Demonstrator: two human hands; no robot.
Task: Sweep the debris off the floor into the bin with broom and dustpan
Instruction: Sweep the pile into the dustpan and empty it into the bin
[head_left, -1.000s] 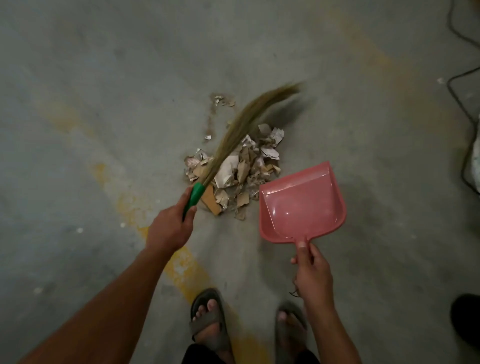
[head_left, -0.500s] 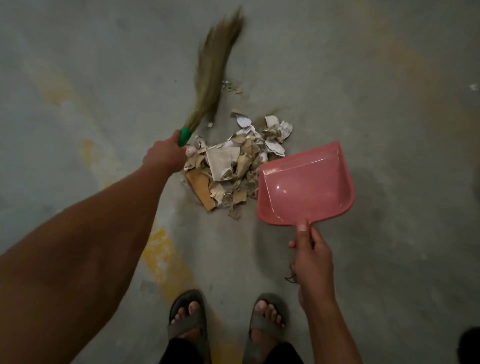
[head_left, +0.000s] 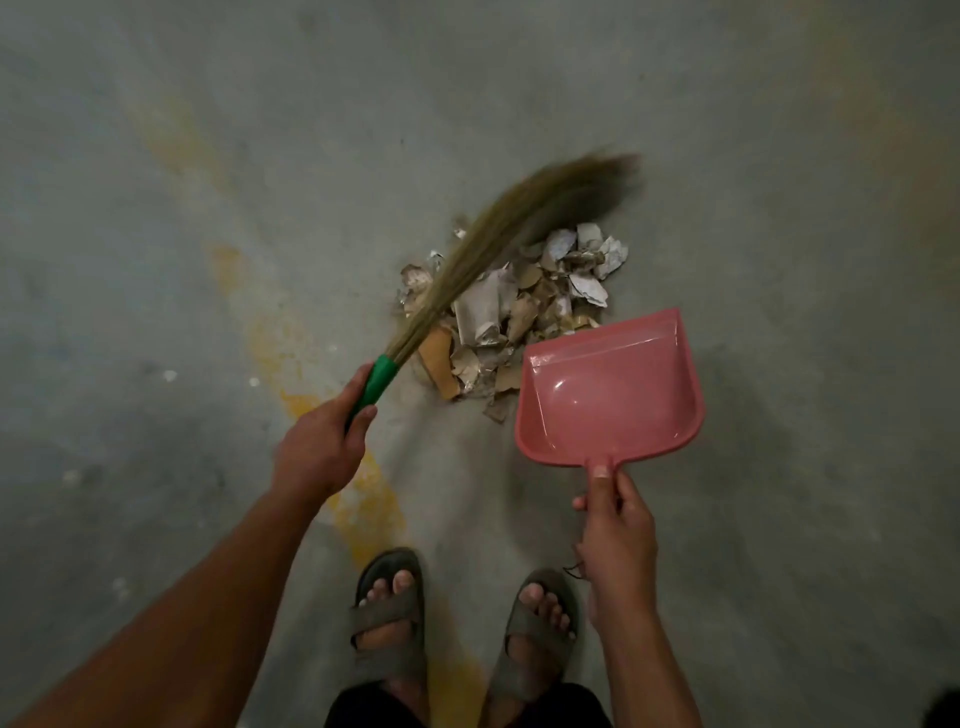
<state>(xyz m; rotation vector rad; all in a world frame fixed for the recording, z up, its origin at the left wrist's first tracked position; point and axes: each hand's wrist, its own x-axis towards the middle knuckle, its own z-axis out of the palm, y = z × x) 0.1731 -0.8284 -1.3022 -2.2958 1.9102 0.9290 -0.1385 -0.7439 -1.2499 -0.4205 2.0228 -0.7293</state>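
Left hand: the left hand (head_left: 318, 451) is wrapped tight round the green handle of the grass broom (head_left: 511, 240), whose long bristles slant up and away from it, their blurred tips lying over the far side of the pile.
Right hand: the right hand (head_left: 616, 525) grips the stub handle of the pink dustpan (head_left: 613, 387), thumb laid flat on top, fingers curled beneath.
Debris: a heap of torn paper and cardboard scraps (head_left: 511, 317) lies on the concrete floor (head_left: 208, 156), ahead of both hands and between them; its right edge touches the left lip of the dustpan.
Dustpan state: nothing in it yet (the pan's inside shows only a gleam of light).
Step in hand: I judge this to be gathering the heap, with loading the pan not yet begun.
Next move: it likely calls for the pan's lip to be pressed flat to the floor against the heap, and for the bristles to draw the scraps toward the right hand.
Around: two sandalled feet (head_left: 392, 613) stand behind the hands; faded yellow paint marks (head_left: 363, 499) run under the left wrist; small white specks (head_left: 169, 375) lie left of the left hand.
In the way: nothing lies between broom and pan except the heap itself; no bin is in view.
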